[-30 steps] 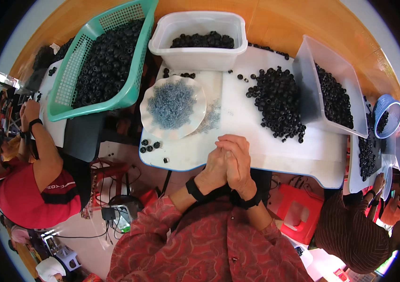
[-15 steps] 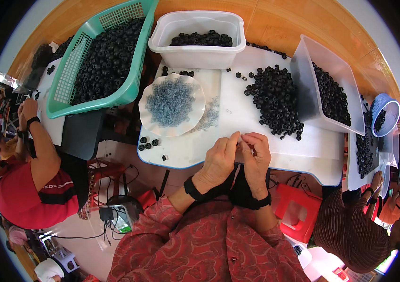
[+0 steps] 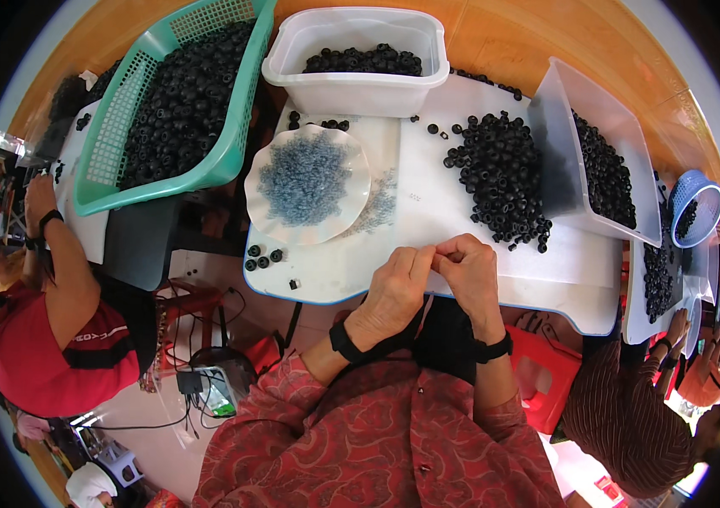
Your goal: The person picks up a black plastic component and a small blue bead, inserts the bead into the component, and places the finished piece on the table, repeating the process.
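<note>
Above the table's near edge, my left hand (image 3: 397, 289) and my right hand (image 3: 472, 273) meet at the fingertips. Both are closed in a pinch. Whatever lies between the fingers is hidden or too small to make out. Beyond them, on the white table (image 3: 428, 212), spreads a heap of small round black parts (image 3: 504, 169). To the left is a white wavy-edged plate (image 3: 256, 206) bearing a mound of tiny translucent blue-grey pieces (image 3: 303, 179). More of these pieces lie scattered beside the plate. Several black parts (image 3: 263, 262) rest near the table's left corner.
At the back stands a white tub (image 3: 360, 100) with black parts. A translucent bin (image 3: 556, 152) of them leans at the right, near a small blue basket (image 3: 709, 239). A green basket (image 3: 241, 135) is piled full at left. Co-workers sit on both sides, one in a red shirt (image 3: 34, 360).
My right hand has turned, its wrist swinging outward to the right, and its fingers curl more tightly against the left fingertips. My left hand has barely moved. The view has shifted slightly.
</note>
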Motion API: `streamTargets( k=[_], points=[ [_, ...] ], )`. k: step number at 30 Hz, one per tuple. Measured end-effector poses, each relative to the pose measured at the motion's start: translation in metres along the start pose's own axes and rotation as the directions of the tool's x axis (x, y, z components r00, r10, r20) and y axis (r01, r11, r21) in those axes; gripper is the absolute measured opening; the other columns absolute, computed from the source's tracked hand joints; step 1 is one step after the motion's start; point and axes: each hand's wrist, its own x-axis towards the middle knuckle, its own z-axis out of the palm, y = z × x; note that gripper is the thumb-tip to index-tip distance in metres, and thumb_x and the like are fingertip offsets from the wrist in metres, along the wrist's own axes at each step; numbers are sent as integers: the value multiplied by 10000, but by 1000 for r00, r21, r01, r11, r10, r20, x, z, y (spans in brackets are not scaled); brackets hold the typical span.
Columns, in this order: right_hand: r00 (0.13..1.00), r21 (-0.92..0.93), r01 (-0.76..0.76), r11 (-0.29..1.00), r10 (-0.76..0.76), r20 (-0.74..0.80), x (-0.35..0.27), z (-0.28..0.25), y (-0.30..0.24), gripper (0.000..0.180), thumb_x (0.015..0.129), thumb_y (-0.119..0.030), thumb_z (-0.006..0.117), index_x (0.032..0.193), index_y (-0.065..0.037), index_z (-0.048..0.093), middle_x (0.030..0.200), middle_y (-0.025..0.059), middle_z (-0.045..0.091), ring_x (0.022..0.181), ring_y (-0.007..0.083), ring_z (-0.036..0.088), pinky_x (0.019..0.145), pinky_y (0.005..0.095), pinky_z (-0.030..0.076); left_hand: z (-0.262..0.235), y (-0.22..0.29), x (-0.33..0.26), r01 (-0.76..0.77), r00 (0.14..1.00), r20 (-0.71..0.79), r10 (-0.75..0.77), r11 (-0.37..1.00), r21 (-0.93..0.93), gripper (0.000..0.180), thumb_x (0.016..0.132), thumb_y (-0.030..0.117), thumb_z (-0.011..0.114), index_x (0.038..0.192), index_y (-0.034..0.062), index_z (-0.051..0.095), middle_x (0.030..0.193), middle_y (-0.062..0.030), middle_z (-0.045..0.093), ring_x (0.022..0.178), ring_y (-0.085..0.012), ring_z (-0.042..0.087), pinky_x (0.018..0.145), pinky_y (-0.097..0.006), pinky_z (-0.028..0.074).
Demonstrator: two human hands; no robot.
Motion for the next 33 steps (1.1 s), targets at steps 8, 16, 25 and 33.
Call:
streamTargets(
  k=[8,16,25,33],
  points=[
    [1000,26,-28,999,28,1,2,0,1,141,798,-39,785,827,48,677,735,94,719,657,104,656,592,240,515,-3,0,2,41,999,14,-41,997,-71,367,800,-94,660,1164,-50,633,962,-152,573,786,-298,649,647,-360,565],
    [992,-46,-121,992,123,41,5,-4,-6,108,760,-22,776,787,47,698,826,141,697,687,213,708,619,311,547,-6,-2,8,29,996,84,-21,995,-94,351,795,-108,657,1144,-84,629,950,-148,569,784,-295,652,633,-360,564],
    [999,-94,36,995,-35,6,8,3,10,94,737,-32,768,762,25,698,788,161,667,657,267,691,597,342,536,-6,-5,13,76,988,139,-62,992,-102,303,808,-82,670,1107,-45,637,936,-140,571,759,-305,652,623,-364,559],
    [992,451,-76,889,22,125,0,-10,21,87,846,-36,757,853,29,700,797,41,678,726,106,670,653,236,528,-6,5,8,146,989,41,-141,979,-141,273,846,-48,670,1113,-14,631,954,-147,568,783,-334,642,655,-401,542]
  ],
)
